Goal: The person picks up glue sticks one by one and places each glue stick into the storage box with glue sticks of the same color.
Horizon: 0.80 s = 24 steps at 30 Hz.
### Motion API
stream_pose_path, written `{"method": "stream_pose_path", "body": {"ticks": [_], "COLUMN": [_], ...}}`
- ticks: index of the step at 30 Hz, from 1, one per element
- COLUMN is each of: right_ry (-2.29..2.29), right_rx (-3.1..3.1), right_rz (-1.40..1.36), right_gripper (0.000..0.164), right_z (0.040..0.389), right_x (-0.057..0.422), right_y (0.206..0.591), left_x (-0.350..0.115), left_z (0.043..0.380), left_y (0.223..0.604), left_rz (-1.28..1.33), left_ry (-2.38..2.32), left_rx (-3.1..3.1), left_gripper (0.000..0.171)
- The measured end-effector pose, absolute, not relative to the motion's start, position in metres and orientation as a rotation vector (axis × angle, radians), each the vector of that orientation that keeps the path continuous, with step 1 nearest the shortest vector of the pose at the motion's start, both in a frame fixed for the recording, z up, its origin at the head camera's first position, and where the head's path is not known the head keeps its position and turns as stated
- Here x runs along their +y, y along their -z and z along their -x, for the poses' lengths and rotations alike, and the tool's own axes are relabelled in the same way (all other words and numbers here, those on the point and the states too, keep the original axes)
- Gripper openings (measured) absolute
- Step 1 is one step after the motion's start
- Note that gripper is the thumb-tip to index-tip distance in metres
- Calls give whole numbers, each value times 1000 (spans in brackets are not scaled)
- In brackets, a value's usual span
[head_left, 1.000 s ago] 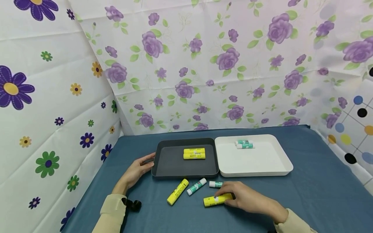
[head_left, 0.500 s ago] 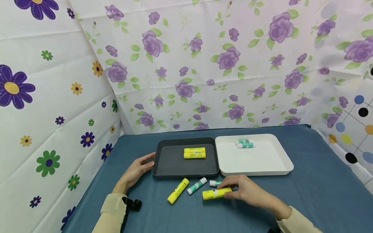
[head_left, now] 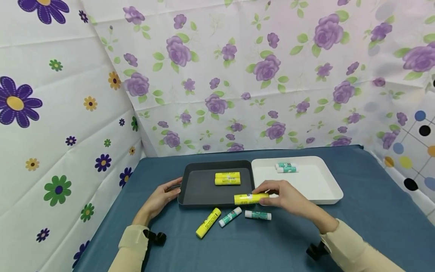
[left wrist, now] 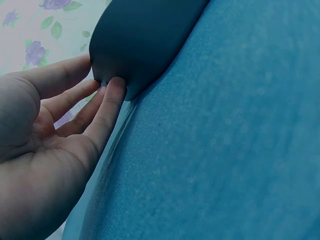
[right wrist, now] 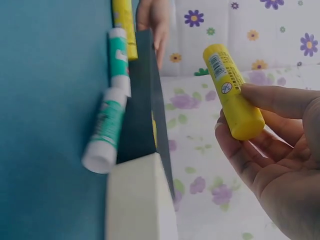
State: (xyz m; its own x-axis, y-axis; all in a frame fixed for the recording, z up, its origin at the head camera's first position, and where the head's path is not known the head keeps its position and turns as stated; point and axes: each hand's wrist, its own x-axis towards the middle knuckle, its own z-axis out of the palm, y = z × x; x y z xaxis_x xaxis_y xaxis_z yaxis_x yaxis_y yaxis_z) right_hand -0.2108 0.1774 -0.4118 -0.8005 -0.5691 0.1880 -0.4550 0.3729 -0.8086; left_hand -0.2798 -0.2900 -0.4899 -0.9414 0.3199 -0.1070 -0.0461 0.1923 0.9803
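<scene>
My right hand (head_left: 283, 196) pinches a yellow glue stick (head_left: 249, 198) between thumb and fingers, lifted over the front right corner of the dark grey tray (head_left: 197, 189). In the right wrist view, this glue stick (right wrist: 230, 95) is clear of the tray and table. My left hand (head_left: 162, 200) rests its fingertips on the grey tray's left side; the left wrist view shows nearly straight fingers (left wrist: 107, 107) against the tray wall (left wrist: 140, 45). Two yellow glue sticks (head_left: 227, 178) lie side by side in the grey tray.
A white tray (head_left: 316, 185) adjoins the grey one and holds two small green-and-white glue sticks (head_left: 287, 169). In front of the trays lie a yellow glue stick (head_left: 208, 223) and two green-and-white ones, one slanted (head_left: 230, 217), one level (head_left: 258, 215). Floral cloth walls (head_left: 217, 124) enclose the table.
My right hand has raised the yellow glue stick off the table and carried it away from me to the grey tray's near edge. The left hand has stayed at the tray.
</scene>
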Motion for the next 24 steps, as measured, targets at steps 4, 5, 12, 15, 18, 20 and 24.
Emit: {"method": "stream_pose_path", "body": {"ticks": [4,5,12,15,18,20,24], "right_ry": [1372,1372,1388,1391,1406,1419,1402], "right_rx": [2539,2534,2449,2421,2391,2364,2349], "right_rz": [962,961,960,916,876,845,824], "right_gripper": [27,27,30,33,34,34,33], "right_z": [228,233,263,275,287,294,306], "right_x": [174,173,163,159,153,149,142], "right_y": [401,399,389,387,386,385,382], "left_x": [-289,-289,-289,-290,-290,-289,-288], "left_z": [279,278,278,279,279,279,279], "left_y": [488,487,487,488,488,488,487], "left_rz": [-252,-248,-249,-242,-223,-213,-208], "left_ry": [-1807,-1807,-1805,-1801,-1803,-1806,-1819], "left_rx": [2191,2190,2187,2190,2187,2181,2168], "left_gripper": [60,60,60,60,60,60,59]}}
